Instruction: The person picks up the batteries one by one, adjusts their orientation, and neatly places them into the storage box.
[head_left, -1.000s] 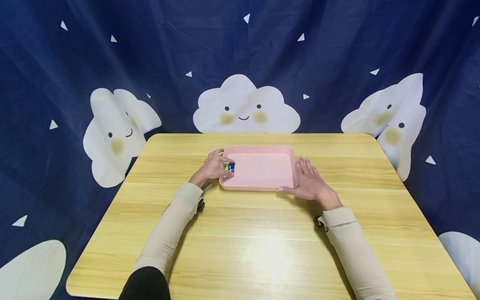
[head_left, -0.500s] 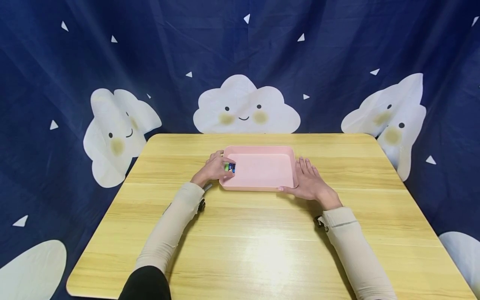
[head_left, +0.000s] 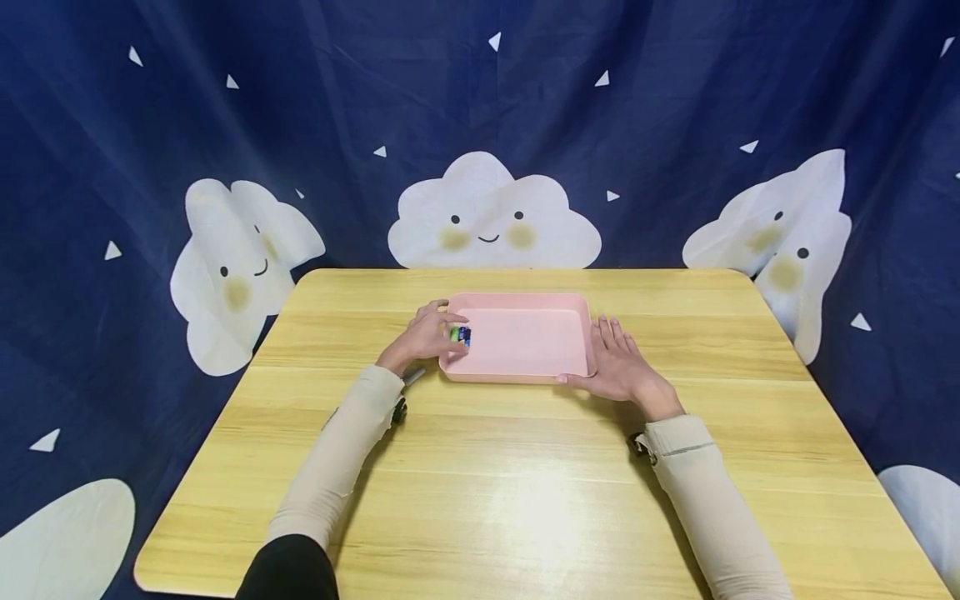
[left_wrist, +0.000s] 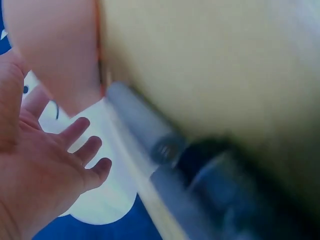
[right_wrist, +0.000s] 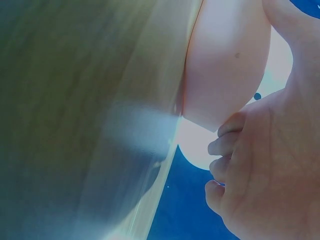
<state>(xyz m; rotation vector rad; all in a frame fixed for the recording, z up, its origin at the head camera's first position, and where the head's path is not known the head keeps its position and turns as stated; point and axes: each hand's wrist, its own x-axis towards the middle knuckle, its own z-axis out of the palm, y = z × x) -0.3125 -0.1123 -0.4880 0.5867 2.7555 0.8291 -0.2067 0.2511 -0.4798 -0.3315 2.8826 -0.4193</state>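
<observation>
A shallow pink tray [head_left: 517, 342] lies on the wooden table. My left hand [head_left: 422, 335] is at its left end, thumb and index finger reaching over the rim and curved round a small cluster of blue and green things [head_left: 462, 337] inside. In the left wrist view the other fingers of this hand [left_wrist: 45, 165] are spread loosely outside the pink wall. At the opposite end, my right hand [head_left: 621, 367] rests flat with straight fingers along the right wall, its thumb at the near right corner. Its palm [right_wrist: 275, 160] faces the tray side in the right wrist view.
The light wood table [head_left: 487, 467] has rounded corners and extends around the tray. Behind it hangs a dark blue curtain [head_left: 337, 75] with white clouds. A dark wrist device [head_left: 400, 410] with a grey cylinder [left_wrist: 145, 122] sits under the left forearm.
My left hand has shifted very slightly around the small blue and green things. The right hand stays in place against the tray, and the view has tilted a little.
</observation>
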